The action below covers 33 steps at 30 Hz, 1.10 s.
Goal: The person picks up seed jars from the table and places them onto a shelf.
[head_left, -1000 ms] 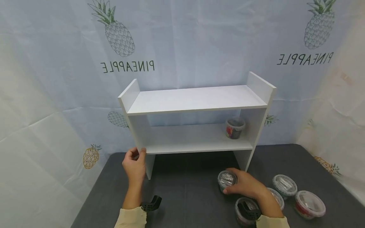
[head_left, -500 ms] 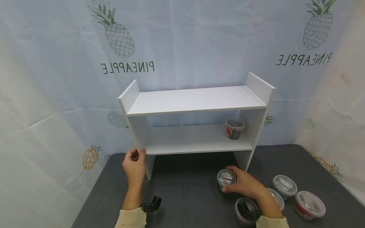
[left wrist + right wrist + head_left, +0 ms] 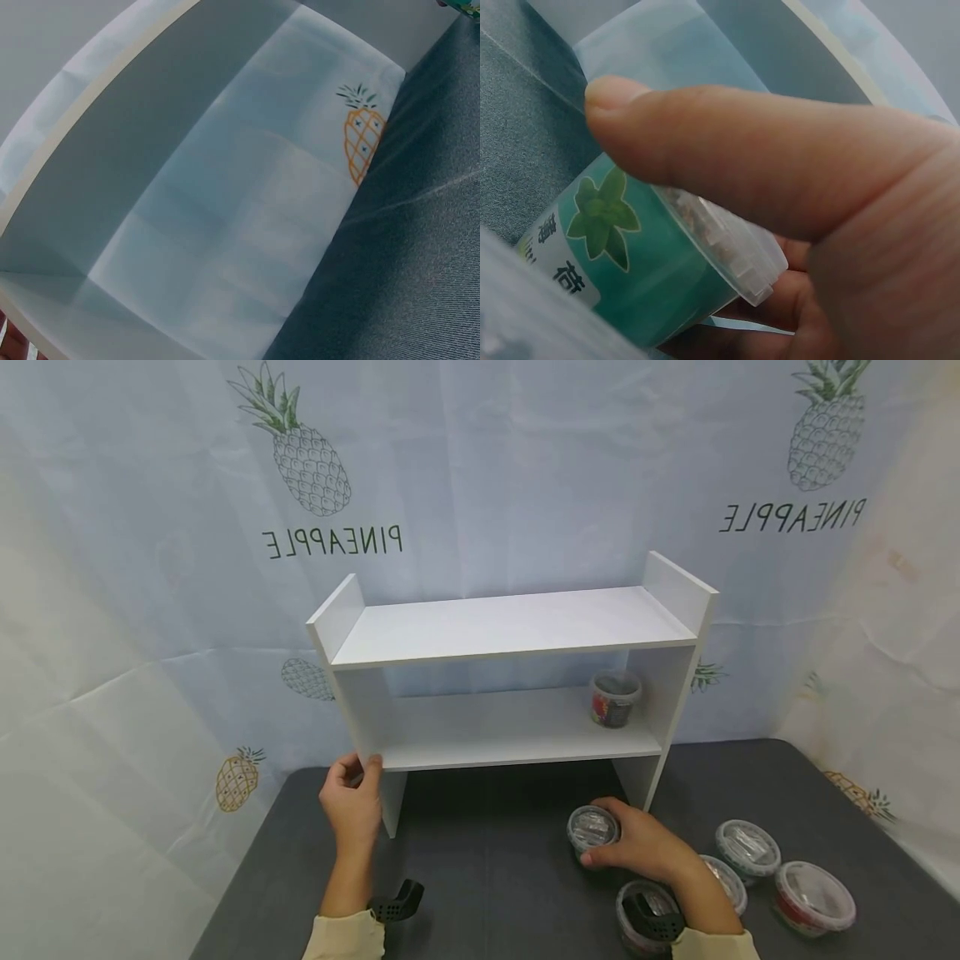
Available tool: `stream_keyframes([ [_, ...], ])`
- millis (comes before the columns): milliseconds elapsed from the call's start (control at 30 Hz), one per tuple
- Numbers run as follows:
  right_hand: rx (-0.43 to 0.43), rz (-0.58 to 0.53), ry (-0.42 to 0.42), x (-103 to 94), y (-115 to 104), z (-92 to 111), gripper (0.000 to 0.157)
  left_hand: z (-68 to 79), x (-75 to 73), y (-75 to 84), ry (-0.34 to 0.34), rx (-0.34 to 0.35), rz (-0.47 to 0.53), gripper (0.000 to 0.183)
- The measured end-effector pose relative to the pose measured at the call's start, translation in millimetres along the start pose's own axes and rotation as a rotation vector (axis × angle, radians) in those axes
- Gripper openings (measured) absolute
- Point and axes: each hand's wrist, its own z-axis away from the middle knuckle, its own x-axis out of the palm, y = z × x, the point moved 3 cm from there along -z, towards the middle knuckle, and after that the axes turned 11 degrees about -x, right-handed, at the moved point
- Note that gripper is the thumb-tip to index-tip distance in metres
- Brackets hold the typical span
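Note:
My left hand (image 3: 354,802) grips the lower left side panel of a white two-tier shelf (image 3: 517,727), thumb against its front edge. In the left wrist view, only bits of its fingers (image 3: 13,341) show at the lower left corner. My right hand (image 3: 645,845) holds a small round lidded plastic tub (image 3: 591,827) in front of the shelf's right leg, thumb on the near side and fingers behind. Up close in the right wrist view, the tub (image 3: 652,277) has a green label with a mint leaf and lies tilted, its clear lid partly behind the thumb (image 3: 727,150).
A tub (image 3: 615,700) with a red and dark label stands at the right end of the middle tier. Several lidded tubs, including a red-labelled one (image 3: 813,897), stand on the dark table (image 3: 465,885) at the right. One tub (image 3: 637,935) lies partly under my right wrist.
My right hand has drifted very slightly left with the tub. My left hand keeps its grip on the shelf, and the head view has shifted a little.

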Motion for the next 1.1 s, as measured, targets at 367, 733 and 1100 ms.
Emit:
stream_keyframes([
  [367, -0.022, -0.031, -0.011, -0.5, -2, -1, 0.084, 0.5, -0.4, 1.8, 0.005, 0.019, -0.002, 0.025],
  [733, -0.041, -0.066, 0.106, -2.6, -8, -4, 0.077, -0.1, 0.1, 2.0, 0.002, 0.018, 0.003, 0.025],
  [1100, -0.065, -0.246, 0.298, -3.5, -15, -5, 0.075, -0.5, 0.5, 1.3, 0.01, 0.019, 0.01, 0.023],
])
